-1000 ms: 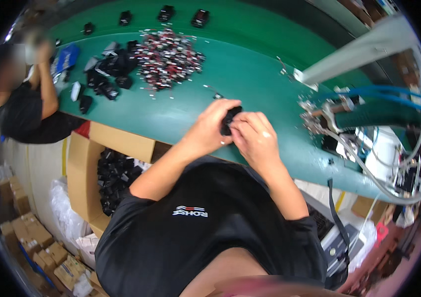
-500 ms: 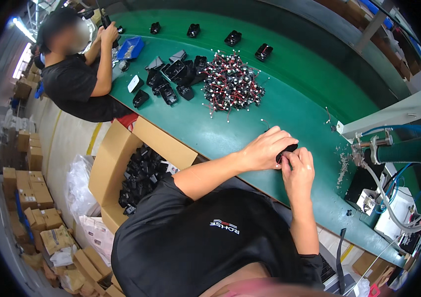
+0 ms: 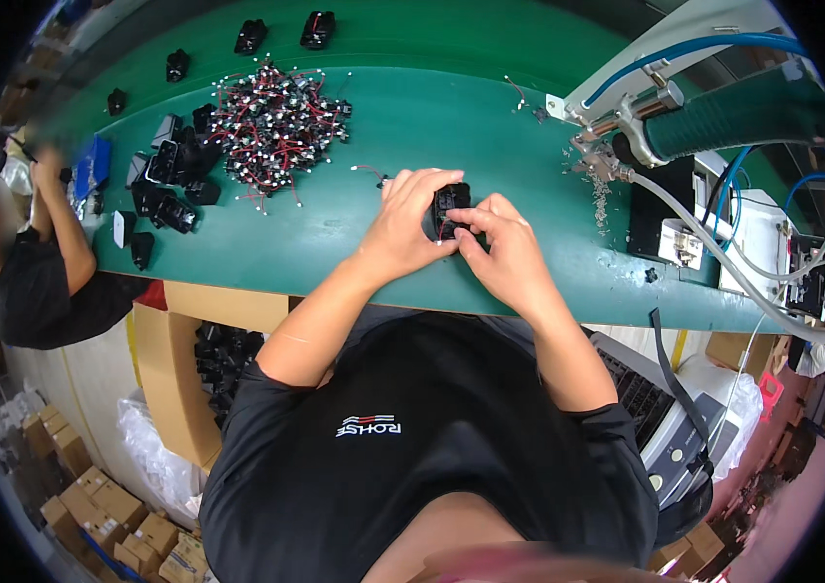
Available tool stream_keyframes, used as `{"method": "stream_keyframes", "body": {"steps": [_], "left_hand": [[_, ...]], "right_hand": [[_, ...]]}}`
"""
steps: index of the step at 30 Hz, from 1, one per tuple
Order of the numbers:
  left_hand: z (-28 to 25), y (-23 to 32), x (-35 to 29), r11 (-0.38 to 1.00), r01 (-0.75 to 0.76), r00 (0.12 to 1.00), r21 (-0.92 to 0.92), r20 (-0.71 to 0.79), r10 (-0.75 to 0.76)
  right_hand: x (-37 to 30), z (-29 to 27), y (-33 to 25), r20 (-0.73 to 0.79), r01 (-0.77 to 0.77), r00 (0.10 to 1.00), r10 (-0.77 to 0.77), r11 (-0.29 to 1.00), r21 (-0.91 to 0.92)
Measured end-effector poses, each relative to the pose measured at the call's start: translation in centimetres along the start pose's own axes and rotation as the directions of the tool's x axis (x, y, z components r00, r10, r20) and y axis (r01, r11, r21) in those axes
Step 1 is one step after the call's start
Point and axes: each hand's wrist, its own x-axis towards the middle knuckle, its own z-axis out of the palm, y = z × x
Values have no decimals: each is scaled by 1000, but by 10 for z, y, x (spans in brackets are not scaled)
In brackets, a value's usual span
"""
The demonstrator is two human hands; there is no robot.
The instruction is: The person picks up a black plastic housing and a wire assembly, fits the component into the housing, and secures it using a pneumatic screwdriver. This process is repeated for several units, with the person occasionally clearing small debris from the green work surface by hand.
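Just in front of me above the green bench, my left hand is wrapped round the side of a small black plastic housing, whose open inside faces up. Bent fingers of my right hand are at the near right part of the housing, thumb and forefinger drawn together. A short red wire with a white end shows between the two hands at the housing's near end. Whatever my right fingertips pinch is hidden. Beside my left hand lies a loose wire lead.
A heap of red-and-black wire leads lies left, next to black housings. More housings stand along the green strip behind. At right is a hose-fed machine with scattered bits. A co-worker sits far left.
My view has swung, so the bench now runs more level. The housing has tilted to show its inside, and my right fingers have moved over it. My left hand keeps hold.
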Motion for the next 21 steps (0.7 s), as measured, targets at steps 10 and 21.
{"method": "stream_keyframes", "body": {"steps": [10,21], "left_hand": [[5,-5,-5,994,-108,994,16,13,107],[4,-7,-6,989,-116,993,96,35,113]], "right_hand": [[45,-138,-102,-756,574,148,-638,678,-459],[45,-93,-87,-608,426,764,-215,877,224]]}}
